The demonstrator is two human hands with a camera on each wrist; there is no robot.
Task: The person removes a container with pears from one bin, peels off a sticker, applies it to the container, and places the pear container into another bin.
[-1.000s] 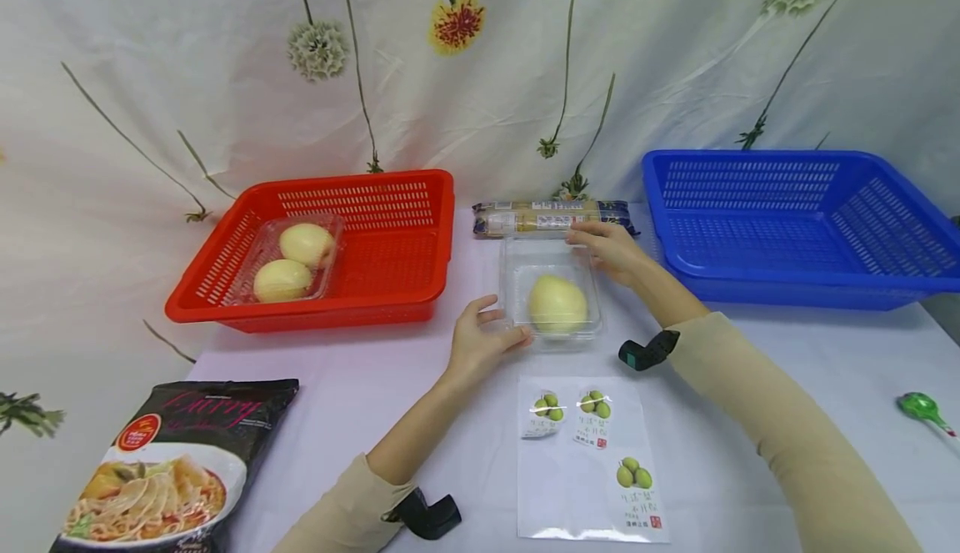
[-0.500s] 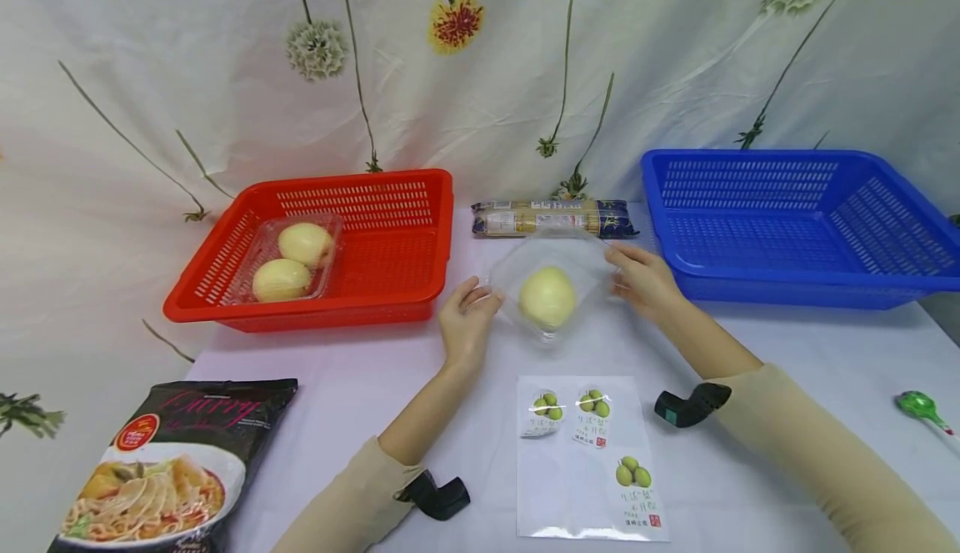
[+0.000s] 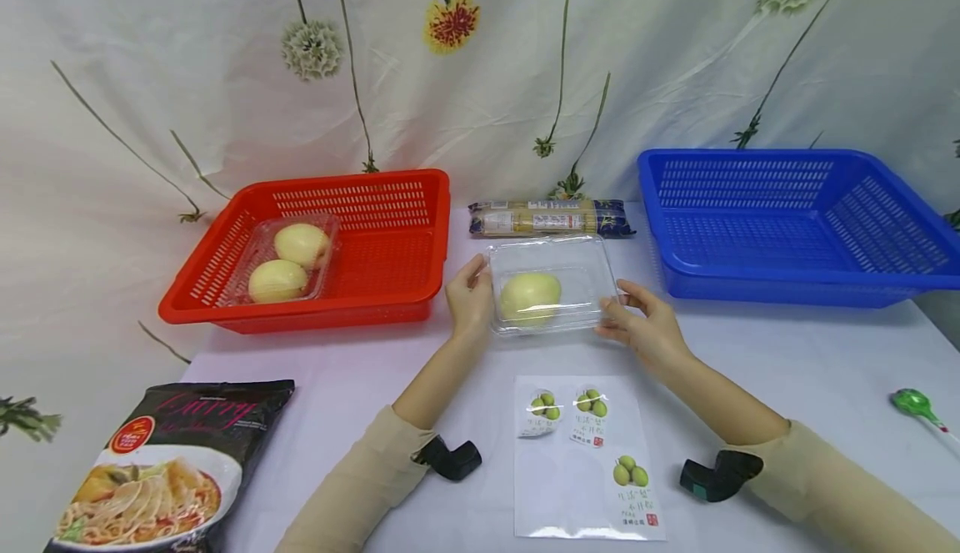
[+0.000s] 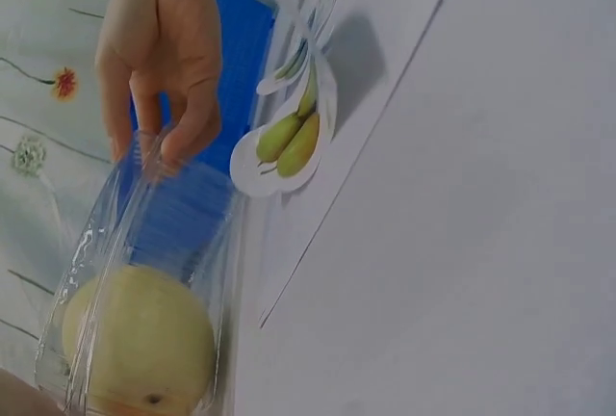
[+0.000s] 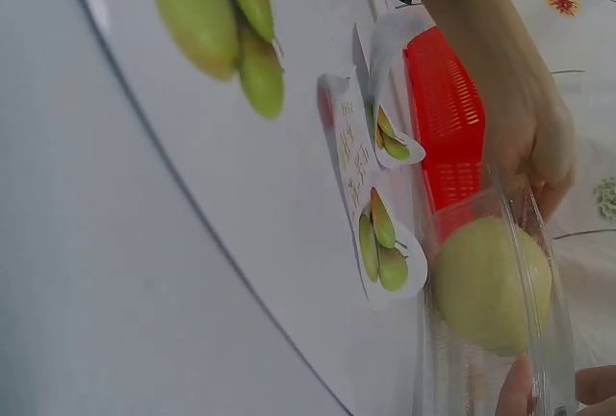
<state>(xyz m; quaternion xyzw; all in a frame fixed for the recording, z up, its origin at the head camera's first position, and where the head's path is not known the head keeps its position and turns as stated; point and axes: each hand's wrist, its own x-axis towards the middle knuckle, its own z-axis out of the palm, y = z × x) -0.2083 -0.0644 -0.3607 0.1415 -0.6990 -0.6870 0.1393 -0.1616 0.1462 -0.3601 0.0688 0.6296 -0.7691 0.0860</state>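
Note:
A clear plastic clamshell box point(image 3: 579, 286) lies lengthwise across the middle of the table, its lid down over one pale yellow pear point(image 3: 530, 298) in its left half. My left hand point(image 3: 471, 301) holds the box's left edge. At the right front corner, my right hand point(image 3: 647, 328) pinches the rim between thumb and fingers. The left wrist view shows the right hand's fingertips bent over the box rim. In the right wrist view, the pear point(image 5: 491, 286) sits close to the left hand's end of the box.
A sheet of pear stickers point(image 3: 558, 495) lies in front of the box, some stickers curling up. A red basket point(image 3: 390, 311) holds another box with two pears. Around are a blue basket point(image 3: 795, 286), noodle packs point(image 3: 547, 221), a curry noodle bag point(image 3: 172, 461) and a green lollipop point(image 3: 913, 403).
Both hands have turned the box from upright through a slant to lengthwise. The pear has shifted to the left, and the right hand has come down to the front right corner.

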